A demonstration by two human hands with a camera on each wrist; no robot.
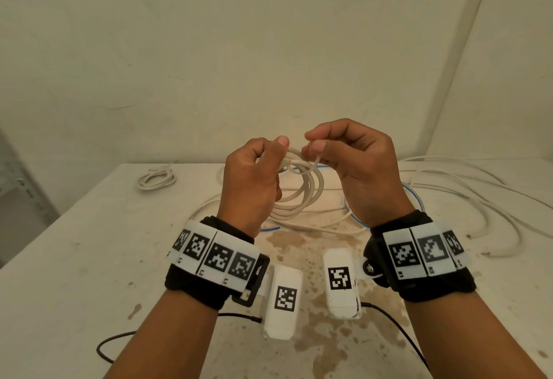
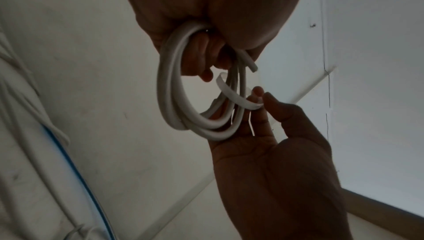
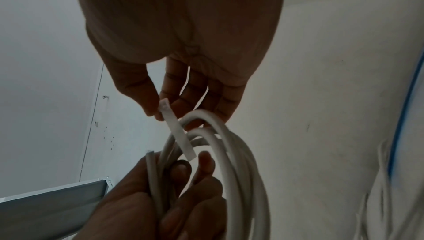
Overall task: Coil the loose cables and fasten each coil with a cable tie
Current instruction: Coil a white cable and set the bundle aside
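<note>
**Q:** so where's the coil at right now?

**A:** Up off the table [image 1: 89,244], between my two hands. My left hand [image 1: 250,182] has its fingers curled round one side of the coil [image 1: 299,190], bunching the white loops together, and the rest of the loops hang down from that grip. One cut end of the cable pokes out just past my left fingers [image 2: 206,52].

**Q:** and the tie?

**A:** My right hand [image 1: 356,166] pinches the cable tie [image 3: 177,131] between thumb and fingertip, right up against the coil. It's a flat white strip lying across the loops near my left grip. Can't tell if it's actually looped round them.

**Q:** anything else around?

**A:** A small finished coil [image 1: 157,178] sits well left of the one I'm holding. More loose white cable [image 1: 466,196] lies on the table off to its right, with a blue cable [image 1: 417,199] below it.
</note>
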